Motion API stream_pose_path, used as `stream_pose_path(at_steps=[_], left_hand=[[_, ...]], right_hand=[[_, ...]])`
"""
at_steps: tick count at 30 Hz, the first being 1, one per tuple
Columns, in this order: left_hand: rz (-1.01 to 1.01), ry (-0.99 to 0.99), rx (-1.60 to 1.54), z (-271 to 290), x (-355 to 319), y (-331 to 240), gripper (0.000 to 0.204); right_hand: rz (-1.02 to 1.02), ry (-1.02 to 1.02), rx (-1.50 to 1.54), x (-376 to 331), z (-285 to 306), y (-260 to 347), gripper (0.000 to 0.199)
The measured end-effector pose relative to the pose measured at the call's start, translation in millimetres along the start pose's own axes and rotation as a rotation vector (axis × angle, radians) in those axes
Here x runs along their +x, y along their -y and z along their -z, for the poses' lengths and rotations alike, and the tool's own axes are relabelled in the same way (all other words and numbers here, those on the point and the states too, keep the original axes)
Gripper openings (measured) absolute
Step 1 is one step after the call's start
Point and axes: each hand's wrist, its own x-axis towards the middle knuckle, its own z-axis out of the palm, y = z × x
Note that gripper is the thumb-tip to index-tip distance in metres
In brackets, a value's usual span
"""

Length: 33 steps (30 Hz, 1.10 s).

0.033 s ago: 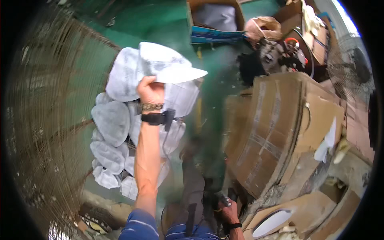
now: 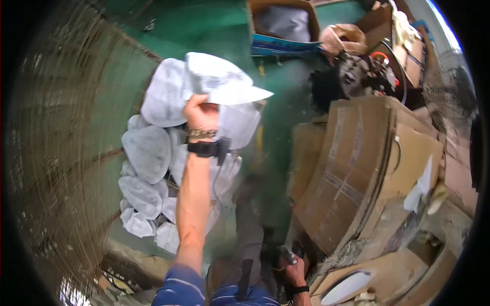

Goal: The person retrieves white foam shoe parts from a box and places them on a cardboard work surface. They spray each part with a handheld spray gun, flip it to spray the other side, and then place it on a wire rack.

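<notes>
My left hand (image 2: 202, 113) reaches far forward, its thumb and fingers closed on the near edge of a white, sheet-like piece (image 2: 218, 76). This piece is rounded at the far side and tapers to a point at the right. Below and beside it lies a pile of similar pale, rounded pieces (image 2: 146, 152), some smudged grey. At the lower edge, my right hand (image 2: 294, 270) is closed round a small dark-and-grey object (image 2: 286, 252) that I cannot make out. Dark bands circle both wrists.
A wire-mesh wall (image 2: 66, 153) stands along the left. Big taped cardboard boxes (image 2: 337, 173) fill the right side, with a fan (image 2: 449, 86) beyond. A blue-edged carton (image 2: 283, 48) stands on the green floor (image 2: 204, 25) ahead. My leg (image 2: 248, 219) is between pile and boxes.
The whole view has shifted slightly, so the scene sits a little farther right in the picture. Both hands keep their grip.
</notes>
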Motion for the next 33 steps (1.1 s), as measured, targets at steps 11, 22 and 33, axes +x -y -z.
stream_pose_path(at_steps=[11,22,33], left_hand=[[-0.023,-0.142,-0.030,16.3,29.2,6.0,0.016],[0.031,-0.105,0.031,-11.5,27.6,-2.4,0.015],[-0.013,-0.135,-0.049,48.3,13.2,10.6,0.043]], right_hand=[[0.090,0.009,-0.033,11.6,1.0,-13.5,0.029],[-0.023,0.009,-0.017,5.0,6.4,19.3,0.047],[-0.059,0.018,-0.024,7.0,1.5,-2.4,0.038]])
